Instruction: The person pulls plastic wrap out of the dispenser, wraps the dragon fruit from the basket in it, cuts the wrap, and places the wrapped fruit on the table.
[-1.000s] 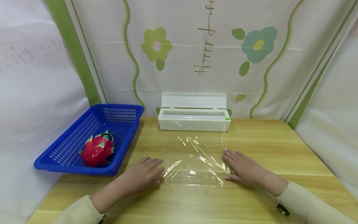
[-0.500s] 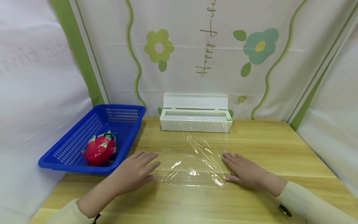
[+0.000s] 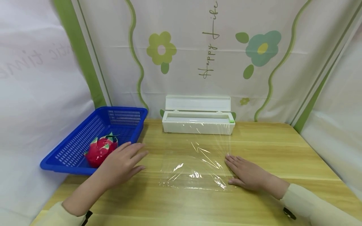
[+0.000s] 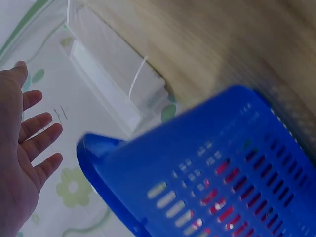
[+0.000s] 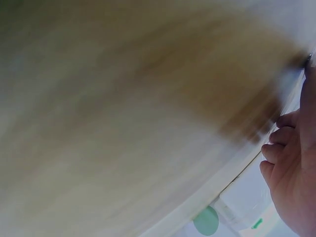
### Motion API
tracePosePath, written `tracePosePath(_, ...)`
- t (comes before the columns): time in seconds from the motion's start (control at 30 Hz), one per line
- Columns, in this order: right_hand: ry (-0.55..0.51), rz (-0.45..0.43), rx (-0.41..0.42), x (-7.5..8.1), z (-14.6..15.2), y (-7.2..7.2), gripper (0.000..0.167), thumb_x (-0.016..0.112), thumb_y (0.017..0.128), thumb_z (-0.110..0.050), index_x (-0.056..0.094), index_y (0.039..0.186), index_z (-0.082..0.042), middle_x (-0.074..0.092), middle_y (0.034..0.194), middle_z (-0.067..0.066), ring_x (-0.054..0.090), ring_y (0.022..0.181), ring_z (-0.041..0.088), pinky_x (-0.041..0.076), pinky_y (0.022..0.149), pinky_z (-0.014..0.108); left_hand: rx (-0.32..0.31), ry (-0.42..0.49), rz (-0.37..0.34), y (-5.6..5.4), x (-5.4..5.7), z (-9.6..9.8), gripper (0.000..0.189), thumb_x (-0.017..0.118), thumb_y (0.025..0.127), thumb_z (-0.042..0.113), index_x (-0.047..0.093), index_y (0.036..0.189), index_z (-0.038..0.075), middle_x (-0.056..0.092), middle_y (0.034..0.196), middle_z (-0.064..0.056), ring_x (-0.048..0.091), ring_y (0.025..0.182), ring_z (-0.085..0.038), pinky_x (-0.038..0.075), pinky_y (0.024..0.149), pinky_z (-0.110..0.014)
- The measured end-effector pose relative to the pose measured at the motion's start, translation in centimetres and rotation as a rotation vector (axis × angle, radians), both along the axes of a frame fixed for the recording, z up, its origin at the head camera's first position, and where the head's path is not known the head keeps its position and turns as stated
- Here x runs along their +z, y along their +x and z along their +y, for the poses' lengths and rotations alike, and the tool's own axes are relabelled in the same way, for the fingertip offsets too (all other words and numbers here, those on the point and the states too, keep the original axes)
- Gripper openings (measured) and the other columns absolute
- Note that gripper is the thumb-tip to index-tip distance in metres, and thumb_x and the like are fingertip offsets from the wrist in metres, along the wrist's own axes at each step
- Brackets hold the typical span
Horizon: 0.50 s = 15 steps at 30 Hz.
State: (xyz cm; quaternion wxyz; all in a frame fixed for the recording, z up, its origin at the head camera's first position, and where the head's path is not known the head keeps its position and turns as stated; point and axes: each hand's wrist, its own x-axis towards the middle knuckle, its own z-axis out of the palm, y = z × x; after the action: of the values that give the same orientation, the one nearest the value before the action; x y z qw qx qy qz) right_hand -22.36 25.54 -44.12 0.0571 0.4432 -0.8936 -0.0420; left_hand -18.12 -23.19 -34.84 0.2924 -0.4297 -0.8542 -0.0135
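A sheet of clear plastic wrap point(image 3: 195, 169) lies across the table, running out from a white wrap dispenser box point(image 3: 198, 128) whose lid stands raised at the back. My right hand point(image 3: 247, 172) rests with straight fingers at the sheet's right edge. My left hand point(image 3: 120, 164) is raised beside the near right side of a blue basket point(image 3: 70, 169), fingers spread and holding nothing. In that basket sits a red dragon fruit point(image 3: 97, 152) with green-tipped scales, partly overlapped by the left hand in the head view. The left wrist view shows the fruit's red through the basket point(image 4: 163, 163) slots.
The wooden table point(image 3: 282, 150) reaches to a flowered white curtain point(image 3: 186, 62) behind it. More white cloth point(image 3: 36, 94) hangs at the left and right sides. A green tab point(image 3: 232, 121) sits at the dispenser's right end.
My left hand has lifted away from the wrap's left edge and moved left to the basket. My right hand has stayed at the wrap's right edge.
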Motion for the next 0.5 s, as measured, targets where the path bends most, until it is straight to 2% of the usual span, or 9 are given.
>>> tracePosePath(0.13, 0.001, 0.016, 0.007, -0.1, 0.1, 0.0, 0.074, 0.046, 0.099, -0.051, 0.04, 0.141, 0.011, 0.037, 0.147, 0.028, 0.036, 0.135, 0.041, 0.032, 0.108, 0.051, 0.026, 0.056, 0.034, -0.7, 0.6, -1.4, 0.063, 0.032, 0.102, 0.053, 0.067, 0.116, 0.002, 0.062, 0.123, -0.02, 0.059, 0.113, -0.036, 0.046, 0.092, -0.058)
tracePosePath(0.37, -0.005, 0.037, 0.014, -0.2, 0.1, 0.0, 0.075, 0.046, 0.099, -0.051, 0.041, 0.14, 0.011, 0.038, 0.146, 0.028, 0.038, 0.134, 0.041, 0.033, 0.107, 0.052, 0.081, 0.075, 0.119, -2.2, 1.0, -4.2, 0.067, 0.031, 0.102, 0.053, 0.068, 0.113, -0.002, 0.063, 0.117, -0.025, 0.061, 0.104, -0.04, 0.048, 0.086, -0.059)
tracePosePath(0.5, -0.014, 0.047, 0.028, -0.2, 0.0, 0.0, 0.073, 0.047, 0.099, -0.05, 0.042, 0.139, 0.012, 0.039, 0.145, 0.029, 0.039, 0.132, 0.042, 0.035, 0.105, 0.052, 0.135, 0.082, 0.111, -3.0, 1.1, -5.8, 0.072, 0.029, 0.101, 0.057, 0.069, 0.112, -0.002, 0.063, 0.116, -0.025, 0.062, 0.1, -0.041, 0.048, 0.084, -0.058)
